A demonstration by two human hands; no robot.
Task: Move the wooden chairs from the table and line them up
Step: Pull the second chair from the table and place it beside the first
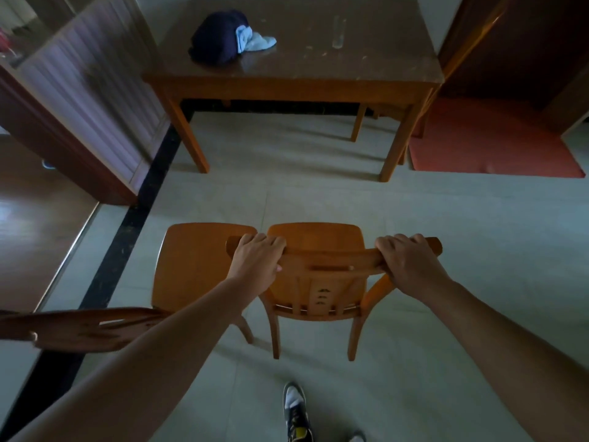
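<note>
Head view. Both bare forearms reach forward from the lower corners, palms down, wrists nearly straight. The left hand (pixel 258 260) is clamped over the top rail of the held chair (pixel 318 282) near its left end, fingers curled over the far edge and thumb on the near side. The right hand (pixel 406 263) is clamped on the same rail near its right end, fingers likewise wrapped over the top. This chair stands at 6 o'clock of centre, on the pale tiled floor (pixel 446 218), its back toward the viewer and seat facing the table (pixel 302 81). A second chair (pixel 191 266) stands just beside it at 9 o'clock, seats nearly touching; its backrest shows blurred at 8 o'clock of the frame. The table lies at 12 o'clock, well apart from both chairs, carrying a dark bundle of cloth (pixel 220 38), a light blue cloth (pixel 253 41) and a clear glass (pixel 338 31). A red mat (pixel 490 145) lies at 2 o'clock. 1 shoe (pixel 296 413) shows at 6 o'clock.
</note>
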